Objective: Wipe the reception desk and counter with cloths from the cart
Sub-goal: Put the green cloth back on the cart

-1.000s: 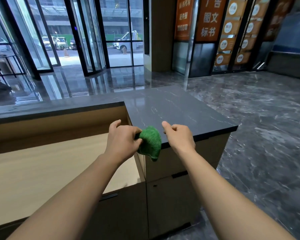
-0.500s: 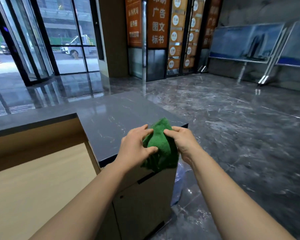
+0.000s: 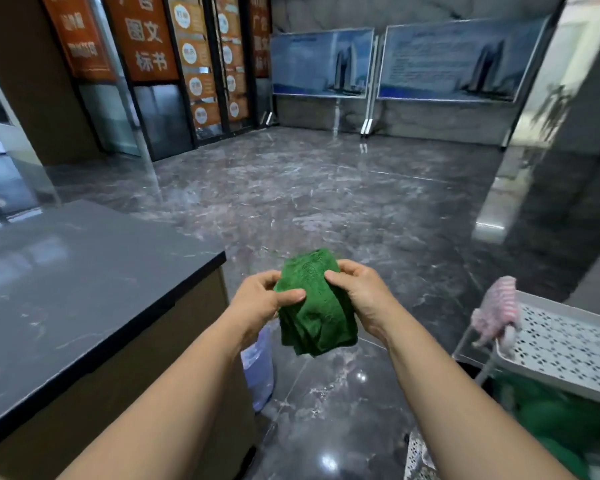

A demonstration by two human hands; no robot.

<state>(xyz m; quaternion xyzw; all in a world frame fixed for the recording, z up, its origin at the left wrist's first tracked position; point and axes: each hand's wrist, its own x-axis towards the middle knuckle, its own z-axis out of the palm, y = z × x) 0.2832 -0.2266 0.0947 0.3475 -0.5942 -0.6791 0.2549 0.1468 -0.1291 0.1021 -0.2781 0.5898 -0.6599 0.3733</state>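
Dark glossy marble floor (image 3: 326, 202) fills the lobby ahead of you. You hold the green cloth (image 3: 312, 306) bunched in mid-air over it. Your left hand (image 3: 260, 303) pinches its left side, thumb on top, and your right hand (image 3: 361, 299) curls round its right side, so each grip is closed on it. Left of the cloth runs the grey worktop (image 3: 66, 289), its corner near but apart. Below the cloth, your left forearm half hides a clear water jug (image 3: 258, 372). Right of the cloth stands the white perforated cart (image 3: 568, 344), cut off by the frame, with a pink striped cloth (image 3: 496, 313) draped over its rim; something green on its lower tier is too blurred to name
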